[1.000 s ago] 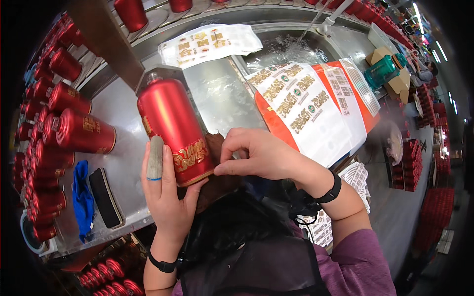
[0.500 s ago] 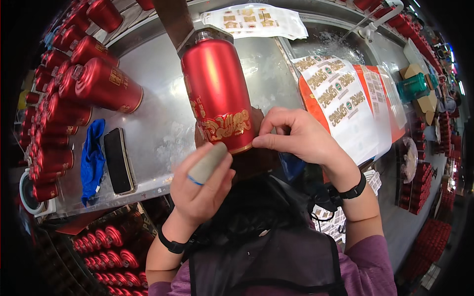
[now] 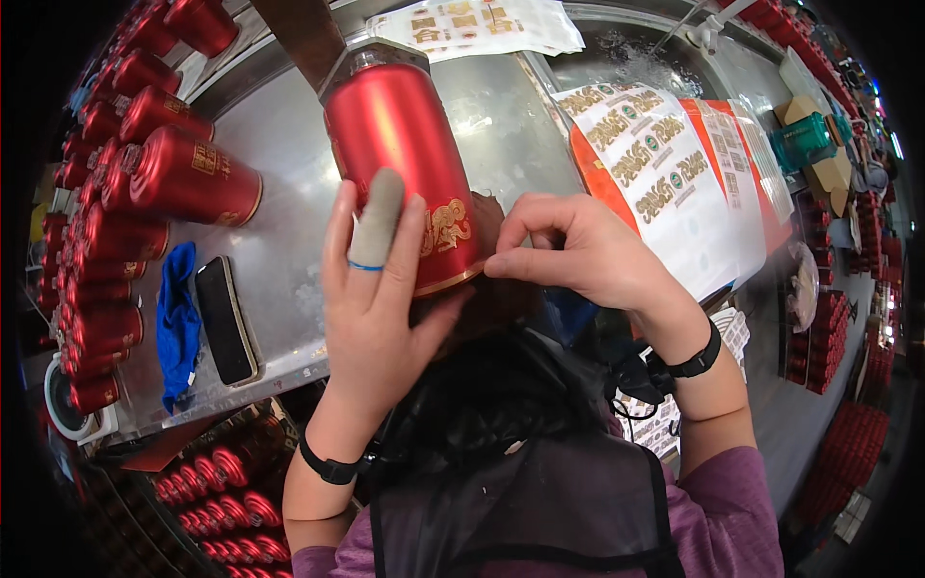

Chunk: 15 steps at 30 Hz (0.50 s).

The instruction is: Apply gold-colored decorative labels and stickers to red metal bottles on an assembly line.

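A big glossy red bottle (image 3: 400, 130) with a gold dragon-like decal (image 3: 449, 227) near its base lies on its side, its neck pointing away. My left hand (image 3: 371, 289) rests on the lower part of the bottle, fingers stretched along its surface, thumb by the base rim. A grey finger cot (image 3: 378, 220) with a blue band covers one of its fingers. Much of the decal is hidden under this hand. At the base's right edge my right hand (image 3: 568, 246) is closed, thumb and forefinger pinched together; anything between them is too small to make out.
Many red bottles (image 3: 198, 173) crowd the left side. A blue cloth (image 3: 177, 323) and a phone (image 3: 226, 318) lie on the metal table (image 3: 279, 183). Gold decal sheets (image 3: 665, 173) sit on an orange board at right, another sheet (image 3: 472, 27) behind. A brown post (image 3: 303, 39) rises past the bottle's neck.
My left hand has moved up and forward from the bottle's base and now lies flat on its side, over the decal. My right hand keeps its pinch by the base rim.
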Each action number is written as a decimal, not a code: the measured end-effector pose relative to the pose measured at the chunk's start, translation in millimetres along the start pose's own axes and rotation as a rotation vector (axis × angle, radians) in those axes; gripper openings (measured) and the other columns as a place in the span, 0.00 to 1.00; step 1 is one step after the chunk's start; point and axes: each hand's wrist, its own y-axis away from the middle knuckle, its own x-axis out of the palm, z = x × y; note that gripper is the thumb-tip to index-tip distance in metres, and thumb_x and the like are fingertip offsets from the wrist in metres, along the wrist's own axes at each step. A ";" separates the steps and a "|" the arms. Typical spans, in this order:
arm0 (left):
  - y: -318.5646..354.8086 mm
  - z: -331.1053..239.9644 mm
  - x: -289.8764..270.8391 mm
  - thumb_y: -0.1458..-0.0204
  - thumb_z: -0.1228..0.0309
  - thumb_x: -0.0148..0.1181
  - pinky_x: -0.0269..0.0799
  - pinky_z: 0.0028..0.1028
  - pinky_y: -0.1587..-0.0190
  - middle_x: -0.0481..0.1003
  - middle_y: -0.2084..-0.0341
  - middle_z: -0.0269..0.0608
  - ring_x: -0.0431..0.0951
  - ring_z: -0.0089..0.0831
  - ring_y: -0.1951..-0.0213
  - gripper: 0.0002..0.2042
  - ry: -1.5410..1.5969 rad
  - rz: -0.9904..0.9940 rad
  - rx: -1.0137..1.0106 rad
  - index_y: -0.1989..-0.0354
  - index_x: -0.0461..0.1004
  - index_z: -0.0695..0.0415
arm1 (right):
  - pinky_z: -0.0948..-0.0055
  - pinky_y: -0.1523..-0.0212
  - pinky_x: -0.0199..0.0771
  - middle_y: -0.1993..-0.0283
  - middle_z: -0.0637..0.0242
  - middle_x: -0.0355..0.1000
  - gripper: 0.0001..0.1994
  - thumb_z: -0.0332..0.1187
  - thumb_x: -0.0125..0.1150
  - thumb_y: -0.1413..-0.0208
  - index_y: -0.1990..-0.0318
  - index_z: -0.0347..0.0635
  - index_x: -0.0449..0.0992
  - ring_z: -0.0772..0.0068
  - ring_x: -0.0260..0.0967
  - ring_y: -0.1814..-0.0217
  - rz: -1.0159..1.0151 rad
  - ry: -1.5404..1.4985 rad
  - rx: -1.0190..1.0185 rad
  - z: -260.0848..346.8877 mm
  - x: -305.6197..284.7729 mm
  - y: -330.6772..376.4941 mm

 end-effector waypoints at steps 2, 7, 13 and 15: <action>3.6 5.4 5.6 0.62 0.77 0.73 0.58 0.45 0.32 0.62 0.32 0.51 0.59 0.54 0.31 0.41 0.101 -0.068 -0.081 0.33 0.65 0.58 | 0.76 0.72 0.58 0.73 0.72 0.67 0.11 0.38 0.72 0.47 0.69 0.39 0.81 0.81 0.58 0.73 -0.013 0.022 -0.012 3.1 -1.9 5.1; 8.9 7.7 6.3 0.62 0.77 0.73 0.58 0.45 0.32 0.61 0.33 0.57 0.60 0.56 0.31 0.43 0.126 -0.064 -0.119 0.31 0.63 0.61 | 0.76 0.73 0.57 0.73 0.73 0.66 0.11 0.38 0.72 0.47 0.69 0.39 0.82 0.82 0.56 0.74 -0.014 0.005 -0.035 -0.6 -0.7 6.6; 13.1 11.9 11.8 0.57 0.73 0.74 0.62 0.43 0.34 0.62 0.33 0.58 0.63 0.55 0.33 0.41 0.155 -0.122 -0.109 0.32 0.62 0.63 | 0.80 0.72 0.52 0.72 0.79 0.62 0.06 0.30 0.71 0.46 0.68 0.39 0.81 0.87 0.52 0.74 -0.018 0.000 0.015 -2.0 1.5 1.6; 16.5 13.0 14.4 0.55 0.72 0.74 0.64 0.42 0.35 0.62 0.33 0.59 0.64 0.55 0.34 0.40 0.218 -0.141 -0.138 0.32 0.62 0.63 | 0.78 0.72 0.53 0.72 0.78 0.62 0.06 0.31 0.71 0.46 0.68 0.38 0.82 0.86 0.53 0.73 -0.021 -0.001 0.031 -1.0 3.1 0.0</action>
